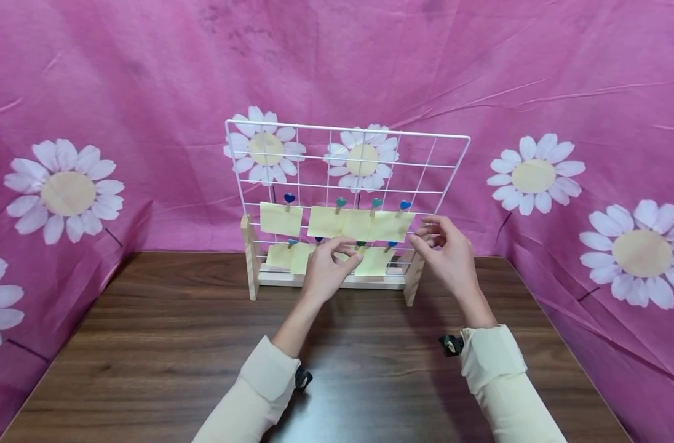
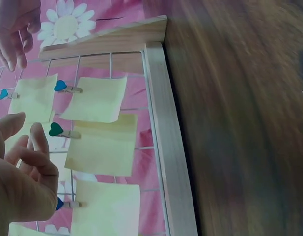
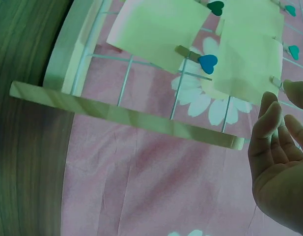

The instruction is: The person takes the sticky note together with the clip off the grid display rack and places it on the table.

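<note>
A white wire grid rack (image 1: pixel 348 128) with wooden feet stands on the table. Yellow sticky notes (image 1: pixel 280 219) hang on it in two rows, held by small wooden clips with blue and green hearts. My left hand (image 1: pixel 330 271) is raised in front of the lower row, fingers loosely bent with nothing between them; it hides part of that row. Beside the right end of the upper row is my right hand (image 1: pixel 448 252), its fingers loosely bent close to the edge of the last note (image 1: pixel 391 226). A blue heart clip (image 1: pixel 405 205) sits just above that note.
Dark wood-grain table (image 1: pixel 176 357) extends in front of the rack. Behind and at both sides hangs a pink cloth (image 1: pixel 165 80) printed with large white daisies. The rack's wooden base bar (image 1: pixel 326 281) runs along its bottom between the feet (image 1: pixel 250 258).
</note>
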Demonstrator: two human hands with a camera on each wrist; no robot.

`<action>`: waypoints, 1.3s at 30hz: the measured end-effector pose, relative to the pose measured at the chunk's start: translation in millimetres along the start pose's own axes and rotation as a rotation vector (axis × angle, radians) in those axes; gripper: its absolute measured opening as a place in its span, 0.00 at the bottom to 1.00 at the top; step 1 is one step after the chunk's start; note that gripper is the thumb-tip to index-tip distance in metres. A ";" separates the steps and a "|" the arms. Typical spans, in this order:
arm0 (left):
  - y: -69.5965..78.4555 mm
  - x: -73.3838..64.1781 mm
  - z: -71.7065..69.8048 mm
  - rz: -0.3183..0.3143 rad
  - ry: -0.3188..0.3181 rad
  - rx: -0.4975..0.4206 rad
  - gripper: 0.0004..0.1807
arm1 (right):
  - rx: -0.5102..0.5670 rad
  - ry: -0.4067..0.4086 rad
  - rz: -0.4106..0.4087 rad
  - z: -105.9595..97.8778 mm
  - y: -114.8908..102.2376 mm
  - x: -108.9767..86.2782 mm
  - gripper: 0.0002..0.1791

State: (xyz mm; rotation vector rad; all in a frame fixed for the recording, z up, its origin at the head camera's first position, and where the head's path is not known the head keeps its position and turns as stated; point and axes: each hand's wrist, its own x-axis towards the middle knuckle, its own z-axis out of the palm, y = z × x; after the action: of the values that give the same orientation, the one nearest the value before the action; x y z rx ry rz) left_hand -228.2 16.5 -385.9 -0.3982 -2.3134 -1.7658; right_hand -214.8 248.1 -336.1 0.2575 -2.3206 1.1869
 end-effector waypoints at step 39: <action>21.6 17.1 27.2 -0.076 0.033 0.095 0.25 | -0.140 -0.132 0.030 13.0 -33.4 38.0 0.23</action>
State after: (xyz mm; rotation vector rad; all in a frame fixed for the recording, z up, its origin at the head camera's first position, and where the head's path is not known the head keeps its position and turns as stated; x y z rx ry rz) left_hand -237.1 49.6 -368.0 -0.2664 -2.4081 -1.6744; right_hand -238.8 220.1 -298.9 0.2590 -2.5174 1.0432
